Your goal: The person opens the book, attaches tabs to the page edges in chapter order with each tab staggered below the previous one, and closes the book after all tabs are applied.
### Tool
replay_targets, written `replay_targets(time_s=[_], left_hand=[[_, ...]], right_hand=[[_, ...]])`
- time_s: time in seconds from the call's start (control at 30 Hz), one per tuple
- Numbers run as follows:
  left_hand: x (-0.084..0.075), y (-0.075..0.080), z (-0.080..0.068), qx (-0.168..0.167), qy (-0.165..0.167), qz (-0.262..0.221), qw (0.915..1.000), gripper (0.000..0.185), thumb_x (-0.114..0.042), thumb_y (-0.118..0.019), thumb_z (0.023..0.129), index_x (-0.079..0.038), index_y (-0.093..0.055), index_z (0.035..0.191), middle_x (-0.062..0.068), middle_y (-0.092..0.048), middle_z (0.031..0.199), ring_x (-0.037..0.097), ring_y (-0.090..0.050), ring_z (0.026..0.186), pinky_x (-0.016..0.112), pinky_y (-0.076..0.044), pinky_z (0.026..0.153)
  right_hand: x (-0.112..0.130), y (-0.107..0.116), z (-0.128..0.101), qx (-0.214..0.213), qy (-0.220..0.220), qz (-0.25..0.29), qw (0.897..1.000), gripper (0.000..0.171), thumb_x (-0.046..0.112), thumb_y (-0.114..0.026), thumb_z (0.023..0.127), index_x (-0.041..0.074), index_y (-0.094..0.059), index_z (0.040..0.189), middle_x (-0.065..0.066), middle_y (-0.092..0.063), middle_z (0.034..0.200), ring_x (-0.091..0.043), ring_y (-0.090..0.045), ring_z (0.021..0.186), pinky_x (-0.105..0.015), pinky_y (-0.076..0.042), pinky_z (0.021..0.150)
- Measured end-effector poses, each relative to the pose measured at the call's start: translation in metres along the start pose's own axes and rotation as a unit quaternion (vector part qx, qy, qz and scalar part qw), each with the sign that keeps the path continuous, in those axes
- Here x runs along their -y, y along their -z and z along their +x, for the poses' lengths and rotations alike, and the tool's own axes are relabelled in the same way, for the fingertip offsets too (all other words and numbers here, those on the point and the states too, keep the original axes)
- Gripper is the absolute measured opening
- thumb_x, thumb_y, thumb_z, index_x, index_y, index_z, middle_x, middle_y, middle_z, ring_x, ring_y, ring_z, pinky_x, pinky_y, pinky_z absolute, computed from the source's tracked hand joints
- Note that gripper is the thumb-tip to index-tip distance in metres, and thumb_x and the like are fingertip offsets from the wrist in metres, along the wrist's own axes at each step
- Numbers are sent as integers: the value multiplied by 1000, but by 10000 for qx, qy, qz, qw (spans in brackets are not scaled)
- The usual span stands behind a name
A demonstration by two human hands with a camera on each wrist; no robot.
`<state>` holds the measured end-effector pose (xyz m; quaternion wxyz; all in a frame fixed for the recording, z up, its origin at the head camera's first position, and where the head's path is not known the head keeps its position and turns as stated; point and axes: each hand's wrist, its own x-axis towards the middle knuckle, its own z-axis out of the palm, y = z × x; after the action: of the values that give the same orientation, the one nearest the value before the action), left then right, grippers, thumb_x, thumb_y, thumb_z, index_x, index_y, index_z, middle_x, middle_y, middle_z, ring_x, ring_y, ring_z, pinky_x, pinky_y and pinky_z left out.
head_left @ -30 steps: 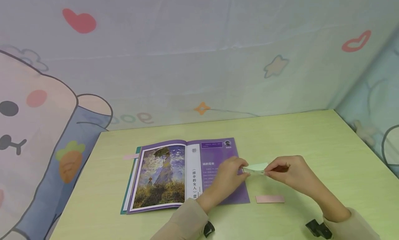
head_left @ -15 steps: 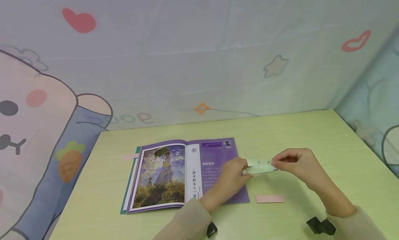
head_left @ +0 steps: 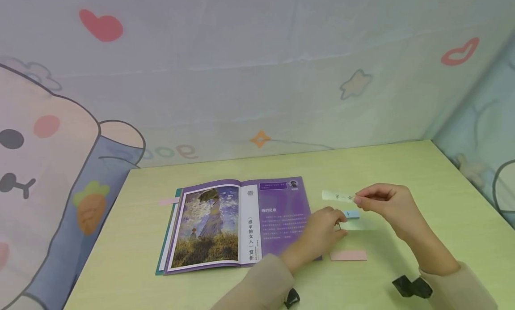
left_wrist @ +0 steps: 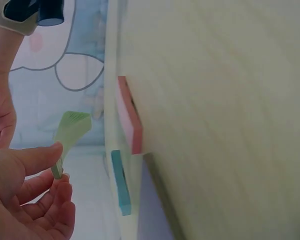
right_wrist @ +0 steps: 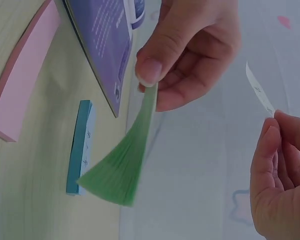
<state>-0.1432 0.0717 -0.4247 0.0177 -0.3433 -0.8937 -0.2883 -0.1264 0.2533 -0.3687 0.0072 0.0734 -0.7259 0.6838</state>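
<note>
Single pale green sticky slip (head_left: 337,196), long axis level, pinched at its right end by right hand (head_left: 384,202). Left hand (head_left: 322,231), below-left, pinches fanned green sticky-note pad (right_wrist: 125,165). Blue pad (head_left: 352,214), pink pad (head_left: 348,256) beneath on table (head_left: 422,176); open purple book (head_left: 237,222) further left.

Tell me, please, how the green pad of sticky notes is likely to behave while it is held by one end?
Probably floppy: pinched at one end by the left hand, the green pad fans out and droops. It looks light. Loose sheets may peel off, like the strip the right hand holds.

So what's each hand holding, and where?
Left hand pinches the green sticky-note pad at one end; right hand pinches a single peeled note by its end.
</note>
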Motion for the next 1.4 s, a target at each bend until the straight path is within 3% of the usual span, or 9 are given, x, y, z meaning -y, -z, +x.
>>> replay_targets(time_s=[0.37,0.67,0.87,1.07,1.3,1.4], left_hand=[[6,-11,-4,811,491,843,9919,17,-19,-78,74,-10,-71,86,-4,-65,80,5,-57,72,13,-44,68],[5,-11,-8,1054,439,1290,9851,14,-21,-77,74,-13,-69,82,-6,-61,73,6,-54,65,14,-41,61],[2,-7,-10,1153,306,1616,9796,17,-25,-77,74,-13,-68,81,-5,-60,72,7,-53,64,16,-41,59],[0,9,-14,1161,511,1194,9847,16,-20,-74,78,-9,-63,72,-4,-53,63,7,-44,55,15,-36,51],[17,40,-11,1211,1287,1622,9708,21,-29,-73,79,-12,-63,73,-6,-49,60,9,-45,53,21,-37,49],[27,53,-10,1210,1422,1531,9704,20,-30,-71,81,-12,-63,75,-6,-49,61,10,-46,54,22,-39,49]], right_hand=[[0,0,0,-13,-34,143,9999,13,-2,-66,83,8,-73,84,4,-69,78,-12,-64,69,-23,-53,66],[-5,1,3,40,-187,133,9997,12,-1,-67,83,9,-73,83,4,-69,77,-12,-65,68,-24,-54,66],[-12,-1,9,111,-534,-112,9985,7,4,-69,83,10,-73,84,4,-68,77,-13,-64,69,-27,-55,68],[-23,-2,17,264,-867,-415,9950,7,9,-69,84,6,-72,90,5,-68,79,-15,-66,74,-29,-55,71],[-31,-3,29,425,-1015,-740,9912,27,14,-71,83,-7,-66,98,2,-68,81,-18,-67,78,-32,-55,74],[-34,-3,36,497,-1076,-870,9891,32,16,-72,83,-9,-64,101,1,-68,83,-19,-67,80,-32,-55,74]])
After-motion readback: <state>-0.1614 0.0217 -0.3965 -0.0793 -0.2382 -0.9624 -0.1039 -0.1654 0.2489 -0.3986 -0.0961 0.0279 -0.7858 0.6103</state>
